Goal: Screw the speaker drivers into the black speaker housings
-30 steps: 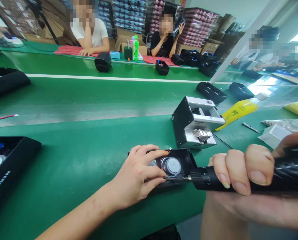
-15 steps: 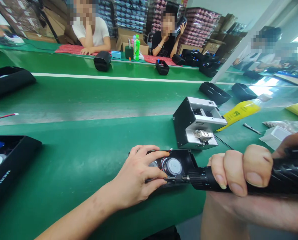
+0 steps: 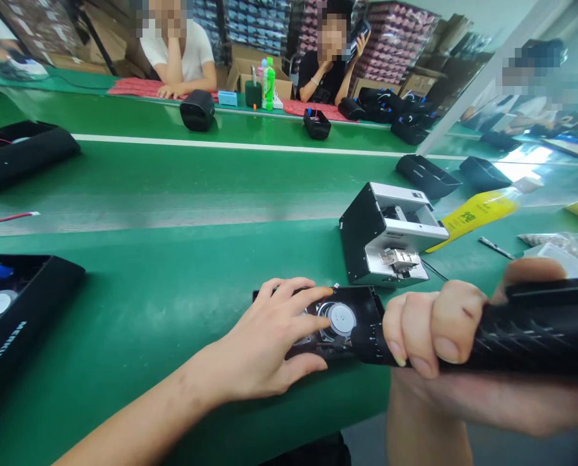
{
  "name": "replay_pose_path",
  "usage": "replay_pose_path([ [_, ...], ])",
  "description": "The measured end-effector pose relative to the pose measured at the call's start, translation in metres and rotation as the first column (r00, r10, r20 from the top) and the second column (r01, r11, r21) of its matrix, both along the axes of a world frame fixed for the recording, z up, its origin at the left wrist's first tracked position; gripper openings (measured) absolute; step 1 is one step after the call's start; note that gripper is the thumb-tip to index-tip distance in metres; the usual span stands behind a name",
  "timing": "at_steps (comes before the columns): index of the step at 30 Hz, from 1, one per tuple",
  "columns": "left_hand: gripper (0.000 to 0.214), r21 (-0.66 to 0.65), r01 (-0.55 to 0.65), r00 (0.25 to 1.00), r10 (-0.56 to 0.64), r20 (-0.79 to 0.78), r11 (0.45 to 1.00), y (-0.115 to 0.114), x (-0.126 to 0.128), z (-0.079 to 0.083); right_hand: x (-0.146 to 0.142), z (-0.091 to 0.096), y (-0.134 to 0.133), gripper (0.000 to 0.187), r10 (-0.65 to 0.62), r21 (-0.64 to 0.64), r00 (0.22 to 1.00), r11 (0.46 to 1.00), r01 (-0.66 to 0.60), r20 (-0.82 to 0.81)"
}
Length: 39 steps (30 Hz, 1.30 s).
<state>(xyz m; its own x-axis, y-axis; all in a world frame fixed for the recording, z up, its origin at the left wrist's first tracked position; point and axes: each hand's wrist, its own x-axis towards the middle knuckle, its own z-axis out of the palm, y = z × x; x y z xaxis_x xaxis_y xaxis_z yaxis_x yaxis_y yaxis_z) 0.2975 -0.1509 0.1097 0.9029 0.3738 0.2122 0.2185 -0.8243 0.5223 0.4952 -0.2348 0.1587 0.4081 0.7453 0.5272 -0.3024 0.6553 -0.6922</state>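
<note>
My left hand (image 3: 274,343) lies across a black speaker panel (image 3: 361,301), its fingers spread and the thumb apart near the close edge. A round silver-backed speaker driver (image 3: 342,319) shows just past my fingertips; the panel's left part is mostly hidden under the hand. In my right hand (image 3: 439,327) is a black electric screwdriver (image 3: 522,330), gripped round its body and held nearly level. The screwdriver's nose overlaps the panel's right end beside the silver driver; its bit is hidden from view.
A black and silver screw feeder (image 3: 393,236) stands just behind the panel. Right of it lies a yellow bottle (image 3: 483,210) and a pen-like tool (image 3: 496,247). An open black speaker case (image 3: 36,317) sits at left. More cases rest on the green belt (image 3: 221,175); two people sit beyond.
The screwdriver has moved left, its nose now over the panel's edge and its bit no longer visible. My left thumb and index finger have spread apart. The view has shifted slightly.
</note>
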Motion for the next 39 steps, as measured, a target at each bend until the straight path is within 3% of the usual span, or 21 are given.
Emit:
replay_pose_path([
  [3, 0.070, 0.041, -0.015, 0.993, 0.020, -0.117, 0.999, -0.002, -0.006, 0.010, -0.002, -0.008, 0.001, 0.047, 0.005, -0.026, 1.000, 1.000, -0.005, 0.029],
  [8, 0.089, 0.080, -0.053, 0.965, 0.072, -0.252, 0.995, -0.004, -0.013, 0.011, -0.009, -0.018, 0.006, 0.047, 0.000, -0.071, 0.999, 0.998, 0.003, 0.042],
  [14, 0.076, 0.164, -0.081, 0.961, 0.120, -0.250, 0.983, -0.004, -0.009, -0.002, -0.014, -0.022, 0.013, 0.045, -0.029, -0.099, 0.998, 0.994, 0.034, 0.056],
  [19, 0.064, 0.198, -0.087, 0.963, 0.134, -0.233, 0.976, -0.004, -0.009, -0.004, -0.014, -0.021, 0.013, 0.045, -0.057, -0.125, 0.996, 0.990, 0.066, 0.073],
  [34, 0.066, 0.215, -0.078, 0.964, 0.129, -0.234, 0.973, -0.004, -0.007, -0.001, -0.017, -0.023, 0.015, 0.046, -0.041, -0.134, 0.998, 0.990, 0.048, 0.052],
  [39, 0.064, 0.226, -0.074, 0.962, 0.129, -0.241, 0.971, -0.004, -0.007, 0.000, -0.013, -0.034, 0.017, 0.044, -0.016, -0.108, 0.997, 0.994, 0.025, 0.078],
])
